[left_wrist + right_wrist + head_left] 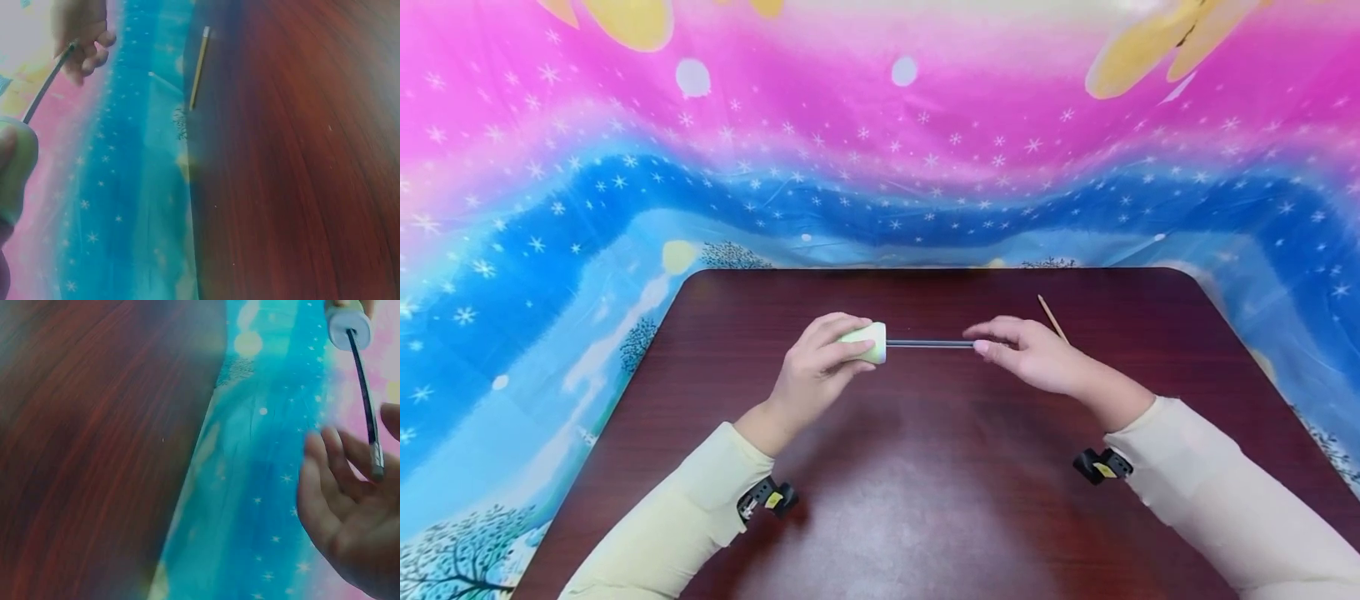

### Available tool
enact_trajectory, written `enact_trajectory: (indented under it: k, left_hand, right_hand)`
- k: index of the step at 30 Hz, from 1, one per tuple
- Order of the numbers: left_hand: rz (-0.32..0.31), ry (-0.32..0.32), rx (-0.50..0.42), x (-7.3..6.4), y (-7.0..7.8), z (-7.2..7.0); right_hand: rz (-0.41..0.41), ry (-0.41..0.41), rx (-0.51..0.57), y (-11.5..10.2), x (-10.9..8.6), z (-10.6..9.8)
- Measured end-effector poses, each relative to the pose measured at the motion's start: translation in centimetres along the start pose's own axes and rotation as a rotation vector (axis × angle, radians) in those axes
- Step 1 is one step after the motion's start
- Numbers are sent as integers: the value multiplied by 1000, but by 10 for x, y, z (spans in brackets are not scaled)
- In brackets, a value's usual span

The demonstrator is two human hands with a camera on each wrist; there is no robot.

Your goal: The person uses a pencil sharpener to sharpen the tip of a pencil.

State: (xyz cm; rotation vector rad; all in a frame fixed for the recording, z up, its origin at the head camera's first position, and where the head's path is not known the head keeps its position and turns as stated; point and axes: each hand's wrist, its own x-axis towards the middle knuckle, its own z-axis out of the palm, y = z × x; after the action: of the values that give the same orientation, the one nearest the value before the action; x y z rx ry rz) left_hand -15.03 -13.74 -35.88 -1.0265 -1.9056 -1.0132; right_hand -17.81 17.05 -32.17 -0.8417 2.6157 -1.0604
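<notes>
Dark pencil (928, 343) in sharpener (879, 337)

It looks like a makeshift filming corner, home or studio I can't tell: snowflake-printed cloth (880, 187) hangs from nine to three o'clock round a dark wooden surface (925, 517), with wrist cameras (784, 500) at seven and four.

In my head view, the left fingers (850, 351) hide part of the green device (867, 334), right fingers (1002, 330) the end of the dark pencil (928, 343); my left wrist view crops the device.
</notes>
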Motion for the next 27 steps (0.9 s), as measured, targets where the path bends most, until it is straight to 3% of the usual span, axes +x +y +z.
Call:
enact_trajectory:
  k: [2,5,8,11,14,17,20,24,27]
  left_hand:
    - [-118,-6,-42,-1,1,-2]
    - [-288,-18,-111,-1,3,-5]
    - [-396,-33,-166,1,4,-6]
    - [-436,-40,-209,2,6,-6]
    - [-459,-51,-230,4,8,-6]
    - [-458,-62,-225,4,8,-5]
    - [-395,-68,-190,4,5,-4]
    - [-178,-56,-96,3,1,-1]
    - [-2,-47,-32,4,0,1]
  right_hand:
    - [-116,116,-172,0,-2,4]
    - [-356,316,-383,3,-4,13]
    - [-551,510,-564,6,-1,21]
    - [-621,590,-636,8,1,25]
    - [-638,602,-660,8,-1,27]
    - [-597,541,-600,5,-4,27]
    - [-451,403,-438,-1,-8,24]
    - [-171,209,-163,-8,-10,16]
    - [10,39,141,-9,-9,8]
